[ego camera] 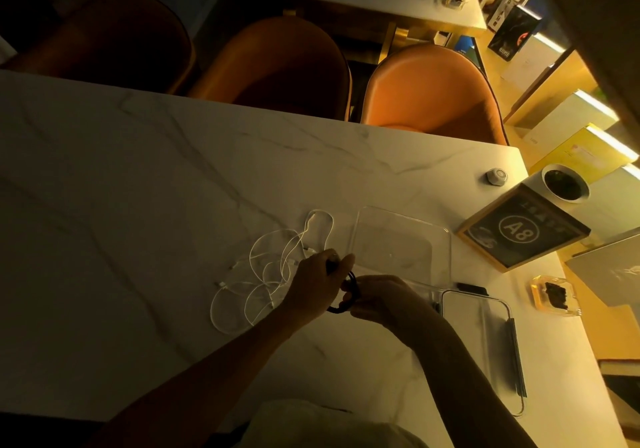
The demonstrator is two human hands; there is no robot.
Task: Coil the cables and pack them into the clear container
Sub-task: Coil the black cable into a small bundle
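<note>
The white grey-veined marble-look tabletop (173, 170) is smooth with a soft sheen; the clear rectangular plastic container (401, 239) looks glossy, the thin white cables (263, 274) smooth, the orange chair (433, 83) leathery

Left hand (317, 283), right hand (379, 300) curled together

Perhaps café, table sign (522, 230), chairs (433, 90)

You've got one view only: head-worn wide-angle, looking forward and steeply down from above the near table (138, 187) edge. Both forearms come in from 6 o'clock, close to lens. Chairs (433, 90) at 12 mark the far side. Straight edges bow.
</note>
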